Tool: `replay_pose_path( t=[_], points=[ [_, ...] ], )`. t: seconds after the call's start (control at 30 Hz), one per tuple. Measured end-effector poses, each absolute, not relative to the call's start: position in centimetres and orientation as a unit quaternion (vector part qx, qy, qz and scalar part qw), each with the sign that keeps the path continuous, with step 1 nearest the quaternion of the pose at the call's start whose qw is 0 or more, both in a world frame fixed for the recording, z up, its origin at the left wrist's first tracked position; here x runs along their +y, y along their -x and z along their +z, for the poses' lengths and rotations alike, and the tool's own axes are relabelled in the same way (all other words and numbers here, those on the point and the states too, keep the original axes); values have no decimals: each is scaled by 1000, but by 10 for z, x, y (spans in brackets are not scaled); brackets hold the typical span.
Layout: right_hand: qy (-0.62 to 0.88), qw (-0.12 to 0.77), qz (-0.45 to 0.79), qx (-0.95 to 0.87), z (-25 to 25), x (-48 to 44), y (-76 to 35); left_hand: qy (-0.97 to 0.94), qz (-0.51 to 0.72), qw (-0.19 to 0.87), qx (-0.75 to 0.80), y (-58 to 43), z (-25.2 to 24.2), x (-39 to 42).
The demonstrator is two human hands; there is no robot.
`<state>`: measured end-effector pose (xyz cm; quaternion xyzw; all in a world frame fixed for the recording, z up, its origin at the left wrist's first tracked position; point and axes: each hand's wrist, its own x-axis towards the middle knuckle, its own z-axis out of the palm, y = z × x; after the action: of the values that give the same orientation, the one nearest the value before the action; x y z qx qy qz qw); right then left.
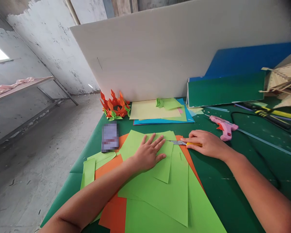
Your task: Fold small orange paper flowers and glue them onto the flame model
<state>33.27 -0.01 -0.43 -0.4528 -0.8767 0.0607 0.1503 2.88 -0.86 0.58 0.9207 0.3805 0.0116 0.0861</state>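
Note:
My left hand (149, 153) lies flat with its fingers spread on a light green paper sheet (163, 171). That sheet rests on more green paper (174, 197), with orange paper (115, 210) showing underneath. In my right hand (201, 144) is a utility knife (192, 144) with a yellow handle, held nearly level. Its blade points left and lies over the right edge of the green sheets, a little right of my left fingertips. Whether the blade tip presses into the paper I cannot tell.
A phone (110, 137) and an orange paper flower ring (115, 105) stand at the left. Coloured sheets (152, 111) lie behind. A pink glue gun (224, 127) with its black cord sits to the right. A green board (225, 89) leans at the back.

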Motion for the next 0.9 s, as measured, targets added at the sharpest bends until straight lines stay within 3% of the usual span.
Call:
replay_pose_path(
  t=[0.3, 0.47, 0.63, 0.9],
  points=[
    [434, 173, 2, -884, -4, 3, -316, -922, 28, 86, 377, -29, 1, -8],
    [459, 154, 21, -874, -3, 0, -323, -923, 23, 124, 364, -24, 15, -3],
    [463, 149, 29, -873, -2, -3, -330, -889, 4, 64, 454, -12, 24, 2],
    [452, 154, 47, -878, 1, -5, -325, -888, -51, 86, 449, -11, 13, -1]
  ],
)
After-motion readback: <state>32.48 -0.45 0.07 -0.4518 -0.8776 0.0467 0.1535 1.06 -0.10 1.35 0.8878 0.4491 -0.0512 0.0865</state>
